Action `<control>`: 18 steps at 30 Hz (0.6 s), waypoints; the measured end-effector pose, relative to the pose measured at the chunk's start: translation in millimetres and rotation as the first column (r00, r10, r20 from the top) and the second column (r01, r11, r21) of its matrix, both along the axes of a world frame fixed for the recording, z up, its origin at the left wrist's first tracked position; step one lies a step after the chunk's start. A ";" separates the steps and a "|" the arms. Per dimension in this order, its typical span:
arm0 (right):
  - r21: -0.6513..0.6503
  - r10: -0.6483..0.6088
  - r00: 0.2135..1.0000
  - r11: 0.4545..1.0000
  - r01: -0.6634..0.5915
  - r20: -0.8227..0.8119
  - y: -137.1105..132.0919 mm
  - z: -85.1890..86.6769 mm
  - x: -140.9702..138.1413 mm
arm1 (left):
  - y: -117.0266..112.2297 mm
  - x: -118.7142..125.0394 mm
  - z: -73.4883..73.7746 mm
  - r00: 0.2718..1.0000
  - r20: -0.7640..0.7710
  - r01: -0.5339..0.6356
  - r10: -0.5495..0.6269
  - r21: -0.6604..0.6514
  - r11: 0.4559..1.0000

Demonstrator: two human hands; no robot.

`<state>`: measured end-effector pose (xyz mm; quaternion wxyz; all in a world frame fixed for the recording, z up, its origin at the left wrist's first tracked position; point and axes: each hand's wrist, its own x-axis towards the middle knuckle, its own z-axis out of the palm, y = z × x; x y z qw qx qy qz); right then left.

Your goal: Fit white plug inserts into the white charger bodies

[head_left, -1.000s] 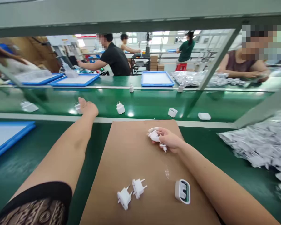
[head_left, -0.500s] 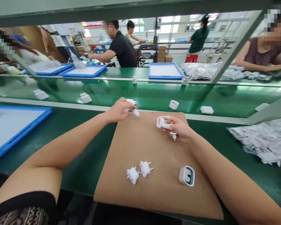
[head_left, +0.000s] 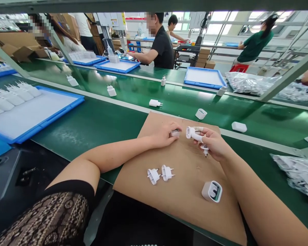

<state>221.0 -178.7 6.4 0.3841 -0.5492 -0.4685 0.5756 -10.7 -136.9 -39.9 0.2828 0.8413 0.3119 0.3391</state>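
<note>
My left hand [head_left: 166, 136] is over the far part of a brown cardboard sheet [head_left: 181, 201], its fingers closed round a white charger housing [head_left: 175, 132] that they partly hide. Just to the right, my right hand [head_left: 214, 142] grips a white plug cap [head_left: 188, 132] at its fingertips. A second plug cap [head_left: 204, 149], pins downward, is tucked under the same hand's fingers. White covers sit on some of those fingertips. Nearer me on the cardboard lie two plug caps [head_left: 153, 176] [head_left: 167, 173] with pins. An open charger housing [head_left: 212, 191] rests at the right, its inside showing.
Beyond the cardboard runs a green belt [head_left: 133, 92] carrying white chargers [head_left: 155, 103] and open housings [head_left: 201, 113]. A blue-rimmed tray [head_left: 53, 116] with rows of chargers stands left. Bagged white parts [head_left: 297, 176] lie right. Several co-workers [head_left: 160, 44] are across the belt.
My left hand has moved right and nearer, from the belt's edge to beside the right hand, with the charger housing. The right hand keeps its plug caps. The view has turned left.
</note>
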 end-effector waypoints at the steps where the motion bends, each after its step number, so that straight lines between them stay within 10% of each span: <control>1: 0.029 -0.013 0.998 1.000 0.011 0.059 0.0 0.1 -0.5 | -0.5 1.4 -5.7 0.999 0.051 -0.014 0.017 -0.050 0.999; 5: 0.240 -0.079 0.926 0.971 -0.014 0.370 -2.6 1.2 -4.8 | -5.0 7.9 -17.3 0.984 0.157 -0.032 0.084 -0.310 0.950; 9: 0.549 -0.185 0.727 0.780 -0.302 0.662 -9.2 -0.1 -12.4 | -9.8 15.0 -16.1 0.974 0.225 0.069 0.028 -0.412 0.909; 13: 0.578 -0.327 0.496 0.622 -0.528 0.804 -13.6 -5.3 -19.0 | -9.4 16.5 -15.4 0.976 0.205 0.002 0.071 -0.338 0.941; 18: 0.565 -0.418 0.386 0.512 -0.647 0.822 -11.7 -7.3 -20.6 | -7.3 15.3 -17.4 0.980 0.196 0.026 0.044 -0.342 0.939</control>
